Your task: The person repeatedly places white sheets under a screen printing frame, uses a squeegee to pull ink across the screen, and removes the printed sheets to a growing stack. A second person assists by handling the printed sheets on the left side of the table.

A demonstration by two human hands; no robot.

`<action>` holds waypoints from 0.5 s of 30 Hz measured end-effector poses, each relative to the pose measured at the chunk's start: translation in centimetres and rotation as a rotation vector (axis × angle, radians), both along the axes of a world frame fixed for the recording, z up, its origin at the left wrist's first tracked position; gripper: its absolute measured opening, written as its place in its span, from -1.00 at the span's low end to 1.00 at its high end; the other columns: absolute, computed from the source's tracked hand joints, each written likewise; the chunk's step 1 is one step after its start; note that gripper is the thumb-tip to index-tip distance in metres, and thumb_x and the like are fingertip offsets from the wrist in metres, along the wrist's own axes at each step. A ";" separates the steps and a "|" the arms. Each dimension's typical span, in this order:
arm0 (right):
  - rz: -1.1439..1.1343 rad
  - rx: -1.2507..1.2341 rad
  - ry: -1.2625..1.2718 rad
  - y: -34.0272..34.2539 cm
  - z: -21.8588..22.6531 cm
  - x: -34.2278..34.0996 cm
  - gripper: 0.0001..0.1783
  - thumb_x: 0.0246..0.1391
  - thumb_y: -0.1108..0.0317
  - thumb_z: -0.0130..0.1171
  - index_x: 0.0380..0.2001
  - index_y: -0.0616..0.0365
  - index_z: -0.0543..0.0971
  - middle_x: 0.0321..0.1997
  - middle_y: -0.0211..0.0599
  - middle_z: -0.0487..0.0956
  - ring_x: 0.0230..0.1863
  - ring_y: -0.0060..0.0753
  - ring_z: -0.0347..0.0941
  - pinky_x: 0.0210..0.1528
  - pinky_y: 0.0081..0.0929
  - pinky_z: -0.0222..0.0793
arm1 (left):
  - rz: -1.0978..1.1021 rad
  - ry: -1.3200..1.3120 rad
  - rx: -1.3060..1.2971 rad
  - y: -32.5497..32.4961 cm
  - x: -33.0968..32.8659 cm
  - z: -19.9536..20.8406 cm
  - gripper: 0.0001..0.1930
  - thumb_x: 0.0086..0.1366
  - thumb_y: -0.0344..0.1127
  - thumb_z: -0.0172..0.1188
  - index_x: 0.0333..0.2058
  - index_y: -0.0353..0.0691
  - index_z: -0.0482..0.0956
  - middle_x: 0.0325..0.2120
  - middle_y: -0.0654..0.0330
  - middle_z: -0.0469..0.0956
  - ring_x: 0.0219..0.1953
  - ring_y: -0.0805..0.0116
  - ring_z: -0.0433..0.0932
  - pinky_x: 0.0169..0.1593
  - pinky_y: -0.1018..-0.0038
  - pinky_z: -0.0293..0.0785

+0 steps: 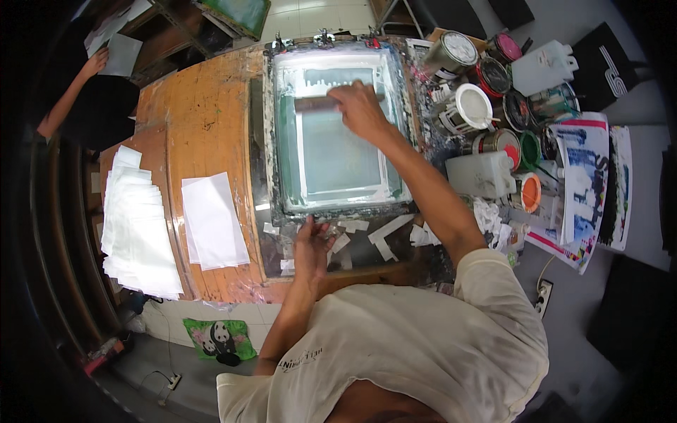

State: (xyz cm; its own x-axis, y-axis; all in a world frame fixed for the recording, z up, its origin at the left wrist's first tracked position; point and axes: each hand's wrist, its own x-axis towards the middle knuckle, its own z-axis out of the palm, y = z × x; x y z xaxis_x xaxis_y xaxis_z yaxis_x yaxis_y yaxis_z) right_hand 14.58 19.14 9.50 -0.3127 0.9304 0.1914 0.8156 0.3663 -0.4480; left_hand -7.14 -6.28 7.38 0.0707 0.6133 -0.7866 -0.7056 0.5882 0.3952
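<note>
My right hand [363,113] is closed around a brown-handled squeegee [315,104], which lies across the far part of a screen printing frame [273,141]. White ink [321,83] spreads in a ragged band on the mesh beyond the squeegee. My left hand [310,250] is at the near edge of the frame, with its fingertips against the rim; part of its grip is hidden. Scraps of white tape [386,236] lie on the dark board beside it. Red-handled clamps [371,42] stand along the frame's far edge.
Left on the wooden table [201,134] lie a fanned stack of white sheets [134,225] and a smaller pile [215,222]. Several ink cans [472,106] and plastic jugs [479,176] crowd the right. Another person's hand [95,63] holds a sheet at the far left.
</note>
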 end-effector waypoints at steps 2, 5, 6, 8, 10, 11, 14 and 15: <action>-0.036 0.130 -0.067 5.5 -1.9 -0.6 -0.69 -0.02 0.60 0.18 -0.19 0.03 0.65 -0.28 -0.25 0.69 -0.06 0.01 0.49 -0.03 -0.01 0.28 | 0.004 0.005 -0.051 0.4 0.3 -0.3 -0.70 0.45 0.01 0.20 -0.05 -0.04 0.48 -0.19 0.22 0.46 0.01 0.25 0.48 0.15 0.03 0.42; -0.095 0.170 -0.201 10.5 -4.4 -0.9 -0.66 0.02 0.56 0.15 -0.12 0.00 0.67 -0.27 -0.23 0.71 -0.06 0.00 0.55 -0.03 0.00 0.35 | 0.030 0.019 -0.087 1.1 0.7 0.9 -0.70 0.45 -0.01 0.20 -0.05 -0.06 0.47 -0.19 0.21 0.46 0.01 0.24 0.48 0.15 0.02 0.42; -0.105 0.160 -0.238 10.9 -4.6 -1.5 -0.64 0.03 0.55 0.14 -0.10 0.00 0.67 -0.26 -0.22 0.71 -0.06 0.00 0.58 -0.04 0.01 0.38 | 0.043 0.024 -0.100 1.0 0.6 1.2 -0.69 0.45 -0.01 0.20 -0.06 -0.10 0.46 -0.19 0.19 0.46 0.03 0.23 0.48 0.17 0.01 0.39; -0.070 0.040 -0.207 10.8 -4.7 -0.7 -0.62 0.06 0.51 0.14 -0.04 -0.04 0.67 -0.21 -0.18 0.72 -0.06 0.00 0.62 -0.06 0.00 0.44 | 0.058 0.032 -0.116 1.0 0.8 0.8 -0.68 0.46 -0.02 0.20 -0.07 -0.13 0.46 -0.18 0.18 0.47 0.05 0.21 0.50 0.18 0.02 0.38; -0.016 -0.102 -0.161 9.3 -3.1 0.4 -0.59 0.09 0.47 0.17 0.02 -0.09 0.67 -0.15 -0.12 0.72 -0.08 -0.01 0.66 -0.10 -0.01 0.52 | 0.077 0.034 -0.121 0.4 0.6 0.1 -0.67 0.46 -0.02 0.20 -0.08 -0.16 0.46 -0.17 0.18 0.48 0.07 0.21 0.51 0.19 0.03 0.36; -0.019 -0.121 -0.161 8.1 -2.8 0.1 -0.60 0.10 0.46 0.18 0.02 -0.09 0.67 -0.17 -0.12 0.72 -0.09 -0.01 0.66 -0.10 0.00 0.51 | 0.079 0.033 -0.115 0.2 0.5 -0.4 -0.67 0.47 -0.02 0.19 -0.08 -0.18 0.46 -0.16 0.17 0.48 0.08 0.20 0.51 0.19 0.04 0.36; -0.081 -0.165 -0.232 4.4 -3.0 -0.2 -0.61 0.11 0.49 0.19 0.01 -0.11 0.66 -0.20 -0.16 0.71 -0.12 -0.05 0.64 -0.11 0.03 0.43 | 0.039 0.030 -0.098 0.3 0.2 -0.4 -0.65 0.48 -0.02 0.17 -0.09 -0.21 0.46 -0.14 0.16 0.49 0.09 0.21 0.52 0.17 0.08 0.36; -0.086 -0.142 -0.261 3.2 -2.9 -0.3 -0.60 0.11 0.50 0.18 0.01 -0.11 0.65 -0.21 -0.18 0.71 -0.12 -0.06 0.62 -0.10 0.02 0.40 | 0.018 0.029 -0.088 0.5 0.2 -0.3 -0.65 0.48 -0.01 0.17 -0.09 -0.22 0.46 -0.13 0.16 0.49 0.09 0.21 0.53 0.16 0.09 0.36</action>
